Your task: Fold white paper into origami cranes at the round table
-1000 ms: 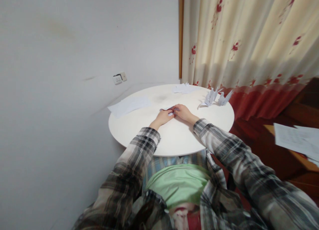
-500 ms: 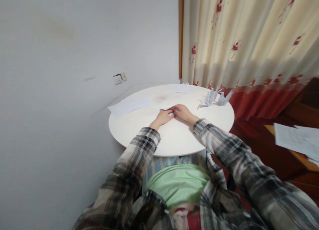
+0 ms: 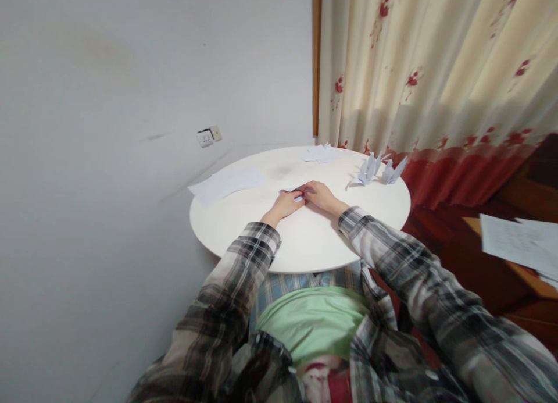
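Observation:
Near the middle of a round white table (image 3: 314,246), a small folded piece of white paper (image 3: 299,199) lies mostly hidden under my fingers. My left hand (image 3: 286,204) is closed on its left side, the fingers pressed onto the paper. From the right, my right hand (image 3: 319,195) meets it, fingertips curled down on the same paper and touching the left fingers. Beyond my right hand stand two white folded paper cranes (image 3: 369,169), side by side near the table's right edge.
White paper sheets (image 3: 226,184) lie at the table's left edge, and smaller paper pieces (image 3: 317,153) at the far edge. A wall with a socket (image 3: 204,138) borders the left. A curtain (image 3: 414,118) hangs behind; printed sheets (image 3: 514,240) rest on furniture at right.

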A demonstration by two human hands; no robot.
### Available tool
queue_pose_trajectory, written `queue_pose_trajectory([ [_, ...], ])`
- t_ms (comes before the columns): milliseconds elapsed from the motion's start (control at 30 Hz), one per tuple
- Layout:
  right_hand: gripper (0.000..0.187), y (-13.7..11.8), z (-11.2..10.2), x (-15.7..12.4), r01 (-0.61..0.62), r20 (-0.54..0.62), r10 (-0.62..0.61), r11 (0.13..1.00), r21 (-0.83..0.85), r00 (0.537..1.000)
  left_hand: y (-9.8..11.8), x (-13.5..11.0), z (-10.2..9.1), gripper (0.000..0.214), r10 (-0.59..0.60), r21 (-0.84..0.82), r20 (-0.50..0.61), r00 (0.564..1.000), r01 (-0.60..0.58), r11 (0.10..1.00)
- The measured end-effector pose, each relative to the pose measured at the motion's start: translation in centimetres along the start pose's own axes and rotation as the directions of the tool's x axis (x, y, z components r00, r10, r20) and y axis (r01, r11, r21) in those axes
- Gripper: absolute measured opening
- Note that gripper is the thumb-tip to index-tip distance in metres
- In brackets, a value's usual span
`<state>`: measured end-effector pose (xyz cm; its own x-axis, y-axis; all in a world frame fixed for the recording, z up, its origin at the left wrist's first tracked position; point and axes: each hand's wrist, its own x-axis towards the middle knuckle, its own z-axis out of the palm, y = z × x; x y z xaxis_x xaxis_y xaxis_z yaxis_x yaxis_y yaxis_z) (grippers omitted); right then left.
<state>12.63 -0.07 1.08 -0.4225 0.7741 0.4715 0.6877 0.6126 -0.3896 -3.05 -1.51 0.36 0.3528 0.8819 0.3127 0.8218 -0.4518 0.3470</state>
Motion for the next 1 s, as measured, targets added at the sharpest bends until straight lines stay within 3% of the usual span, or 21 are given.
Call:
queue_pose_trajectory([
  [1000, 0.029, -0.05, -0.08, 0.00, 0.005, 0.012, -0.005, 1.000, -0.025, 1.000, -0.25, 0.01, 0.10, 0.034, 0.002, -0.001, 0.005, 1.000, -0.002, 1.000],
])
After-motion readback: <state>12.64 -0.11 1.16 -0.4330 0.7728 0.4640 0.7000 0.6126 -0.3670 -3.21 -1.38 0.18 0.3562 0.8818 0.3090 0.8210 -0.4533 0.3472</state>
